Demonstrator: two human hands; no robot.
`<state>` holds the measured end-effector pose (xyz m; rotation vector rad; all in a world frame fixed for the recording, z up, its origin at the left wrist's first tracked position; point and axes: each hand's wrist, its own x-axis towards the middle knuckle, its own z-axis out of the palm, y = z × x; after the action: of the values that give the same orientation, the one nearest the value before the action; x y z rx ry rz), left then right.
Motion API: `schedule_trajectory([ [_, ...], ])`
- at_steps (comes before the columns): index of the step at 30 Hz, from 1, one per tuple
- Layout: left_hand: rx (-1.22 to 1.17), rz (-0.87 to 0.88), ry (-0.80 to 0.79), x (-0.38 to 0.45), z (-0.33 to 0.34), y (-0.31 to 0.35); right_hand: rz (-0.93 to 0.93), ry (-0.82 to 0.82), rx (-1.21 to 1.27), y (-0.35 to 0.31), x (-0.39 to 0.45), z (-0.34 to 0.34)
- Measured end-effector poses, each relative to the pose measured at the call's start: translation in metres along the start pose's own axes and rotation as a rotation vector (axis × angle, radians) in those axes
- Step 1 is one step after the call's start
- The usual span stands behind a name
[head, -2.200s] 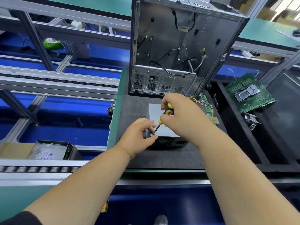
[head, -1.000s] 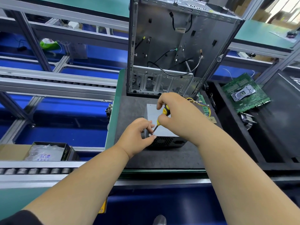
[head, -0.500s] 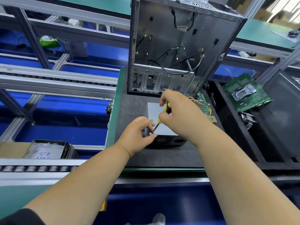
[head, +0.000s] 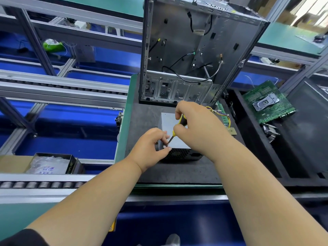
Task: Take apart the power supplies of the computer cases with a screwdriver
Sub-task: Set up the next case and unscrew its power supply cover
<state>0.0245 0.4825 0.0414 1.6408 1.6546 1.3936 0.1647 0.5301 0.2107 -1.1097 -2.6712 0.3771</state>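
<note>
A grey power supply (head: 167, 119) with a black vented front lies on the dark mat (head: 142, 118). Its yellow and black wires trail off to the right. My right hand (head: 200, 126) grips a yellow and black screwdriver (head: 178, 127), tip down at the unit's near left top corner. My left hand (head: 150, 148) holds that corner, fingers pinched right at the tip. Behind stands the open, emptied computer case (head: 195, 50) with loose black cables inside.
A green motherboard (head: 268, 102) and a heatsink (head: 270, 132) lie in the black tray at right. Roller conveyor rails and aluminium frames run along the left. A black box of bagged parts (head: 51, 165) sits at lower left.
Both hands stay at the same corner of the power supply. The screwdriver handle has shifted slightly in my right hand's fingers, as if turning; the unit has not moved.
</note>
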Motion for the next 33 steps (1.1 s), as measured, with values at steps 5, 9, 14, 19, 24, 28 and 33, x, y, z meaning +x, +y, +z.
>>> schedule_trajectory([
  [5, -0.007, -0.002, -0.008, -0.0008, -0.0006, -0.0001, 0.031, -0.017, -0.102, -0.0003, 0.0044, 0.0],
  [9, -0.011, -0.009, -0.013, 0.0, -0.0006, 0.0011, 0.009, -0.005, 0.019, 0.0018, 0.0034, -0.0021],
  [14, 0.008, -0.012, -0.015, -0.0013, -0.0008, 0.0002, 0.004, -0.043, 0.08, -0.0007, 0.0022, -0.0002],
  [19, 0.004, 0.002, -0.005, 0.0007, -0.0009, 0.0017, 0.01, 0.001, -0.148, -0.0011, 0.0033, -0.0009],
  [24, -0.003, -0.006, -0.019, -0.0011, 0.0002, 0.0, 0.02, -0.041, -0.057, -0.0005, 0.0057, 0.0017],
  [28, 0.014, -0.003, -0.026, 0.0015, 0.0, 0.0007, 0.003, -0.065, 0.079, 0.0011, 0.004, -0.0027],
  [33, 0.012, 0.007, -0.017, 0.0007, -0.0016, 0.0001, 0.002, -0.051, 0.073, 0.0002, 0.0034, -0.003],
])
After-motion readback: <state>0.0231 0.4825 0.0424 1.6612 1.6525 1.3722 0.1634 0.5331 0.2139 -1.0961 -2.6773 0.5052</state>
